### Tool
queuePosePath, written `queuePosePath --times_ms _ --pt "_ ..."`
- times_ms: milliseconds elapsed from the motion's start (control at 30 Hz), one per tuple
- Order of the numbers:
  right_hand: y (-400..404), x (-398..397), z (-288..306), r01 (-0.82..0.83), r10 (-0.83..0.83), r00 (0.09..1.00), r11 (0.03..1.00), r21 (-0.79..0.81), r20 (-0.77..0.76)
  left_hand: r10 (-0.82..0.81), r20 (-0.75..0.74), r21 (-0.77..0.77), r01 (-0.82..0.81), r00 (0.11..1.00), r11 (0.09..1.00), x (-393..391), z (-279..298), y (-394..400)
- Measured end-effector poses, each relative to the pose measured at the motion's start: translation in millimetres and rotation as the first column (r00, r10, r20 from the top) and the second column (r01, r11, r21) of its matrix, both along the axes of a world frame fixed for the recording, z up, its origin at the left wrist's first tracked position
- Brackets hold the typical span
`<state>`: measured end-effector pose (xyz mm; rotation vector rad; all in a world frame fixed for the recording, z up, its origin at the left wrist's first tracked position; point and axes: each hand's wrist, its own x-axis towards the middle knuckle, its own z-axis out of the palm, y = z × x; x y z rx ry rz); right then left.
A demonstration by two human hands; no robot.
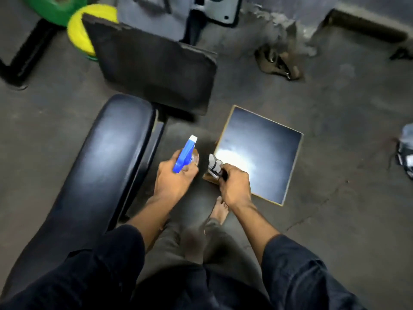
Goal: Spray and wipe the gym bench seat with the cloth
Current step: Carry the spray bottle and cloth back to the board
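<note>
The long black padded bench pad (100, 171) runs from the lower left up to the middle. A worn dark square seat pad (154, 72) sits tilted beyond its far end. My left hand (172, 180) grips a spray bottle with a blue trigger head (185, 155), held just right of the bench, nozzle pointing away from me. My right hand (234, 184) is closed on a small grey and white cloth (214, 164), over the near left corner of a low square stool.
The low square stool (263, 157) with a glossy dark top stands on the floor to the right. Yellow and green weight plates (82, 30) lie at the upper left beside a black frame. Sandals (279, 63) and a crumpled cloth (406, 151) lie on the floor. My bare feet are below my hands.
</note>
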<state>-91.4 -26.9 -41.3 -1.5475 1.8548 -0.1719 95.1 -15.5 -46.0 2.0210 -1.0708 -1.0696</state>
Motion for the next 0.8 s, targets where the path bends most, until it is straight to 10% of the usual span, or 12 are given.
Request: queuePosePath --times_ms 367,800 --pt "-32 -154 -38 0.425 -0.430 0.903 0.900 0.097 0.028 -0.223 0.012 0.012 0.222 0.975 0.975 -150 2 -52" --pt "-5 -159 -110 -0.265 0.347 0.915 0.901 0.342 -0.205 -0.222 0.138 0.154 0.200 0.965 0.967 -188 -7 -61"
